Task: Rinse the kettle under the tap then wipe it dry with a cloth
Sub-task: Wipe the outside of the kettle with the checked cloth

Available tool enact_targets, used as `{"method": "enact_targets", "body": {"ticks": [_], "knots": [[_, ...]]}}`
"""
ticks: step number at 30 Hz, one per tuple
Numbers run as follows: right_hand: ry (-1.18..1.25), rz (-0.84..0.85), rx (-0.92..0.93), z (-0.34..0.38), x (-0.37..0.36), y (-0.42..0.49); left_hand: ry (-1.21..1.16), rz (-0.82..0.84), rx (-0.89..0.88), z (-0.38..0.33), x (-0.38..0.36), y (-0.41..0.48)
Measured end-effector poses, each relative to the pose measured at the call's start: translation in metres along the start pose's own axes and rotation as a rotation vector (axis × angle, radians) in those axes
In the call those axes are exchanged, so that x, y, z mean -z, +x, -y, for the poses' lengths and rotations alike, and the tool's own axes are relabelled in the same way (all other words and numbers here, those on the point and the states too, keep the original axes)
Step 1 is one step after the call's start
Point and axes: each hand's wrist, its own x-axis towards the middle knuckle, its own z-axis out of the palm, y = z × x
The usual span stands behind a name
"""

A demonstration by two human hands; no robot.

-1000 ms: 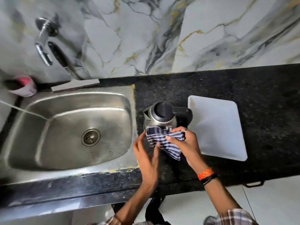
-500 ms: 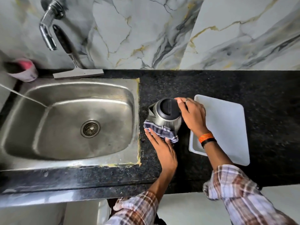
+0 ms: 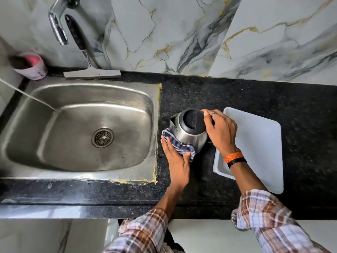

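Observation:
A steel kettle (image 3: 187, 132) with a black lid stands upright on the black counter (image 3: 237, 95), just right of the sink. My right hand (image 3: 220, 131) grips its handle side from the right. My left hand (image 3: 176, 157) presses a blue-and-white striped cloth (image 3: 177, 143) against the kettle's lower front left. The kettle's handle is hidden under my right hand. The tap (image 3: 56, 24) hangs from the wall at the top left, with no water coming from its spout.
A steel sink (image 3: 36, 143) with a drain fills the left. A white tray (image 3: 259, 147) lies right of the kettle. A squeegee (image 3: 87, 57) leans on the marble wall, and a pink cup (image 3: 31, 65) sits at the far left.
My right hand left the cloth and took the kettle's handle side. My left hand took over the cloth and slid it leftwards round the kettle's lower front.

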Motion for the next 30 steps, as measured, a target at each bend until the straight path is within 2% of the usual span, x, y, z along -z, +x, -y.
{"method": "enact_targets", "body": {"ticks": [2, 7, 13, 19, 25, 30], "knots": [[-0.005, -0.015, 0.002, -0.002, -0.001, 0.000, -0.074, 0.039, 0.040, 0.004, 0.014, 0.005], [-0.035, -0.034, 0.042, -0.006, -0.005, 0.002, -0.248, 0.034, -0.061, -0.015, 0.026, 0.050], [-0.026, -0.033, 0.041, -0.006, -0.006, 0.001, -0.401, 0.090, 0.121, -0.010, 0.038, 0.078], [-0.037, -0.063, 0.062, -0.008, -0.009, 0.001, -0.462, 0.008, 0.071, -0.042, 0.031, 0.088], [-0.026, -0.077, 0.066, -0.007, -0.010, 0.001, -0.512, 0.003, 0.204, -0.033, 0.038, 0.085], [-0.043, -0.072, 0.050, -0.006, -0.011, 0.000, -0.565, 0.011, 0.073, -0.038, 0.028, 0.090]]}}
